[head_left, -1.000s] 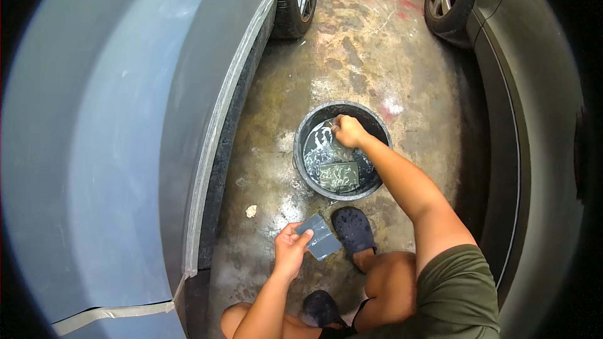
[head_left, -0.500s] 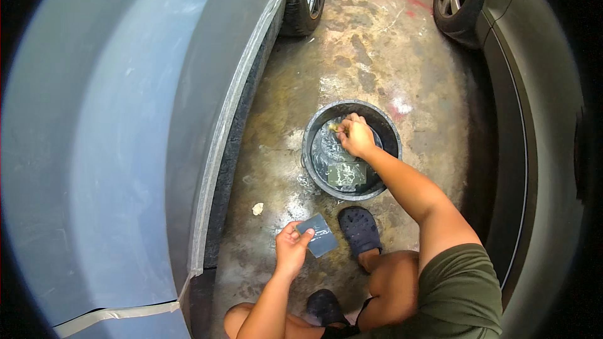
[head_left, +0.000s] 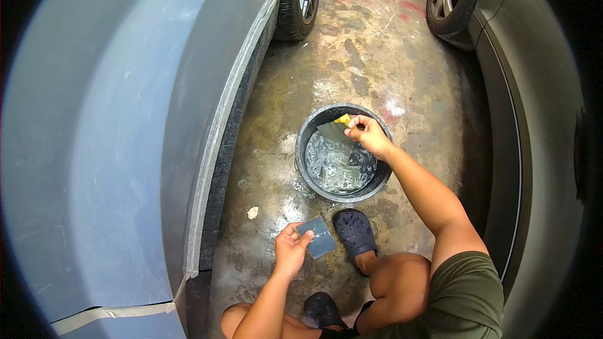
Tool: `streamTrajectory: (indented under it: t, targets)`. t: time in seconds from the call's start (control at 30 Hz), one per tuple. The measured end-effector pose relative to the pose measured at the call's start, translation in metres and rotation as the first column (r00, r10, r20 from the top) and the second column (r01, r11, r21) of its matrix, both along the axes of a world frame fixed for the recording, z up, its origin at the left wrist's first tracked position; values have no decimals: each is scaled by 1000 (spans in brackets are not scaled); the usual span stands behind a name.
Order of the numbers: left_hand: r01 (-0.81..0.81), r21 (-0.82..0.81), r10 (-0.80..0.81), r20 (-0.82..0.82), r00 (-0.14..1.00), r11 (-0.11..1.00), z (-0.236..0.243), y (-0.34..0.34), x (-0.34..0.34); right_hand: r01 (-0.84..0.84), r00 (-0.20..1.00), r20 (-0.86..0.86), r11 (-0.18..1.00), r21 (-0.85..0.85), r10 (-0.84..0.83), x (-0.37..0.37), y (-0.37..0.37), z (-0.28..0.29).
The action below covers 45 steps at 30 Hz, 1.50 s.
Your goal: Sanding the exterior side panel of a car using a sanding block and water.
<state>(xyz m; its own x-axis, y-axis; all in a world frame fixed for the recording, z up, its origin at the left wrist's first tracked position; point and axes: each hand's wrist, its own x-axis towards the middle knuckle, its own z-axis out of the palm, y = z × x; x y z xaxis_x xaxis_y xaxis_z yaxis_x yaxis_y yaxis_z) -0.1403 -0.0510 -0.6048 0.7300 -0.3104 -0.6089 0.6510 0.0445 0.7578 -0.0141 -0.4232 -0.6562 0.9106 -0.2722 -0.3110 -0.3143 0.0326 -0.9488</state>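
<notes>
Both our hands are in use; take the bucket [head_left: 300,154] as the clock dial. Our right hand [head_left: 372,138] reaches over the rim from 2 o'clock, thumb and fingers pinching a small yellow piece [head_left: 343,119] at 12 o'clock. A grey-green sheet [head_left: 333,132] hangs beside it at 11 o'clock; we cannot tell whether the two are joined. The edge grip probably leaves the sheet's face free. Our left hand [head_left: 290,251], outside at 7 o'clock, clamps a blue-grey pad [head_left: 320,243] by one corner, thumb on top, presumably to keep its wet face uncovered. Inside, a second sheet [head_left: 341,177] lies in the water at 6 o'clock. We judge that the bucket stands ahead of our dark clog [head_left: 353,229] for easy reach. At 9 o'clock, pale tape [head_left: 212,122] edges the car panel [head_left: 125,150], likely marking off the lower sill.
</notes>
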Motion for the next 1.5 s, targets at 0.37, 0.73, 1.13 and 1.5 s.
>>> streamTrajectory:
  t: [0.37,0.73,1.13,1.5]
  targets:
    - [29,39,-30,35,999,999,-16,5,-7,212,974,117,965,-157,-195,14,52,-1]
    - [16,37,-16,15,1000,999,-2,15,-9,-9,491,871,1000,24,-17,97,179,268]
    - [19,40,-20,30,999,999,-5,29,-20,206,397,918,975,-81,-8,139,224,342]
    - [37,70,-40,36,999,997,-5,31,-20,164,398,917,985,-51,-18,128,244,343]
